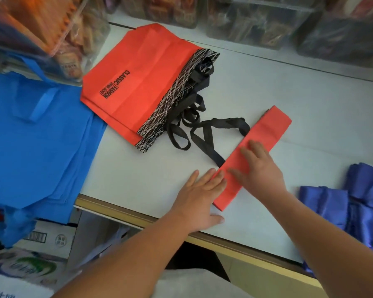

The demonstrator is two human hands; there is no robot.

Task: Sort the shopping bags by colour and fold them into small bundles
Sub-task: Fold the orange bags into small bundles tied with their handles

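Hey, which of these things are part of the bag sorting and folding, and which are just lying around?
Part of the job:
folded red strip, pressed flat by left hand and right hand
red bag stack
blue bags
purple bags

Lying about:
clear storage bins
cardboard box

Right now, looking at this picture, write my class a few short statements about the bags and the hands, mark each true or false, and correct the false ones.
1. The left hand and the right hand both touch the folded red strip with straight fingers. True.
2. The stack of red bags has white handles. False: it has black handles.
3. The blue bags lie at the right side of the table. False: they lie at the left; the purple bags are at the right.
4. The top bag of the stack bears black printed words. True.
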